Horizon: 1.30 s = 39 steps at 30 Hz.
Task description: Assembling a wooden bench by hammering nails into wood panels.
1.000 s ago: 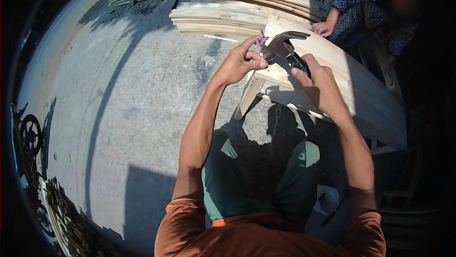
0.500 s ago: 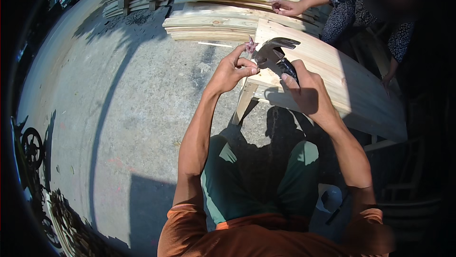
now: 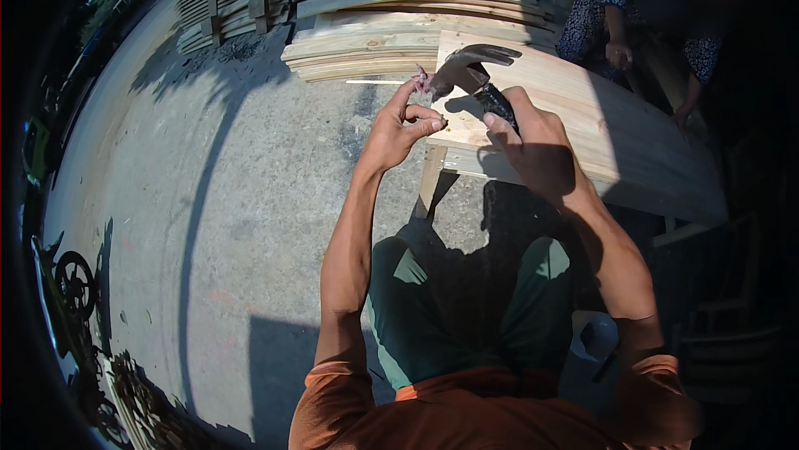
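My right hand [image 3: 541, 146] grips a claw hammer [image 3: 462, 71] by its dark handle, thumb along the side. The hammer's dark metal head is raised over the near-left corner of a pale wooden board top [image 3: 566, 104]. At that corner, my left hand [image 3: 395, 132] pinches thumb and finger together; what they hold is too small to make out. A crumpled pinkish scrap [image 3: 423, 80] is at the tip of the left index finger, close to the hammer head. Under the board's left end stands a wooden leg [image 3: 430, 179].
Long planks [image 3: 358, 44] lie stacked beyond the board, with slatted wood [image 3: 193, 9] behind. Across the board, a co-worker's hands [image 3: 618, 54] are beside its far edge. A motorcycle [image 3: 75, 283] stands far left. A pale plastic container [image 3: 598, 336] sits right of my knees.
The hammer head has lifted slightly from my left fingers. The co-worker's hand has drawn back right from the stacked planks. My left hand keeps its pinch.
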Each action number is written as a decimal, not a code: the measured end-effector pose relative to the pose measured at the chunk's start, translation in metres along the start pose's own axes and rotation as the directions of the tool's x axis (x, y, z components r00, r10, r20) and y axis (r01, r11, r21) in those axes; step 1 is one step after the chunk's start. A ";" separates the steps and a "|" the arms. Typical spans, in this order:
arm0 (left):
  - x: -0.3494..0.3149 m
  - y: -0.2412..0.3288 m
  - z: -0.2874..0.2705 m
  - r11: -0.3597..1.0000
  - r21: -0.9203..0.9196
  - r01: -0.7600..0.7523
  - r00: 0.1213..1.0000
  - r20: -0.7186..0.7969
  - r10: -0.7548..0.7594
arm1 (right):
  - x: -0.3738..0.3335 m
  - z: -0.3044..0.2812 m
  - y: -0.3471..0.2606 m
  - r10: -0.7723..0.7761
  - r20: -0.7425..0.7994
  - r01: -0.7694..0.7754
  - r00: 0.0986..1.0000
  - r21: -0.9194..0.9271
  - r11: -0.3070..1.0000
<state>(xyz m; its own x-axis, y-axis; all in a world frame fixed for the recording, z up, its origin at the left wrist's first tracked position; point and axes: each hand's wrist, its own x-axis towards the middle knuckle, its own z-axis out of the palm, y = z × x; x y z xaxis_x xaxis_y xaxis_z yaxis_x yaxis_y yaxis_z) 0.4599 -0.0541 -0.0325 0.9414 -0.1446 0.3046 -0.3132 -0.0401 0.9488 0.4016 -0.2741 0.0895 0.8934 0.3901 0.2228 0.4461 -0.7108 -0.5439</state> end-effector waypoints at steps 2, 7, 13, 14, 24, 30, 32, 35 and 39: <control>0.001 0.001 0.001 1.000 -0.005 -0.002 1.000 0.010 0.002 | -0.002 0.008 0.002 -0.049 -0.155 0.057 0.987 0.043 0.997; -0.003 -0.002 0.000 1.000 0.004 -0.014 1.000 -0.026 0.015 | 0.004 0.003 0.003 0.031 0.053 -0.026 0.998 -0.102 0.994; -0.006 0.002 0.001 0.999 -0.041 0.015 1.000 -0.018 -0.016 | 0.001 0.015 0.013 -0.078 0.009 0.079 0.997 -0.101 0.992; -0.004 0.000 0.000 1.000 -0.001 0.001 1.000 -0.009 -0.001 | 0.003 0.018 0.016 -0.051 0.027 0.055 0.998 -0.154 0.987; -0.004 -0.001 0.000 0.995 -0.101 -0.002 1.000 0.006 0.002 | -0.006 0.016 0.018 0.034 -0.016 -0.034 0.999 0.035 0.999; -0.002 -0.011 0.001 0.993 -0.117 0.010 1.000 -0.012 -0.011 | -0.006 0.024 0.017 0.019 -0.021 -0.020 1.000 -0.036 0.999; -0.003 -0.017 0.003 0.997 -0.072 -0.034 0.999 -0.039 0.031 | -0.005 0.027 0.022 -0.032 -0.041 0.030 0.999 -0.058 0.998; -0.003 -0.016 0.003 0.994 0.037 -0.098 0.993 -0.065 0.101 | -0.005 0.027 0.023 -0.054 -0.033 0.052 0.998 -0.072 0.996; -0.006 -0.015 0.005 0.995 0.013 -0.104 0.992 -0.071 0.105 | -0.005 0.025 0.019 -0.024 -0.018 0.022 1.000 -0.073 0.997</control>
<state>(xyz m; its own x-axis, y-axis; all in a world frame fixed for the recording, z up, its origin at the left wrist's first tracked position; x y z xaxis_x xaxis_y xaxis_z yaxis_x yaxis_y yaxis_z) 0.4581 -0.0574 -0.0494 0.9100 -0.0771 0.4073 -0.4109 -0.0377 0.9109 0.4044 -0.2750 0.0578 0.8834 0.3963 0.2502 0.4687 -0.7429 -0.4779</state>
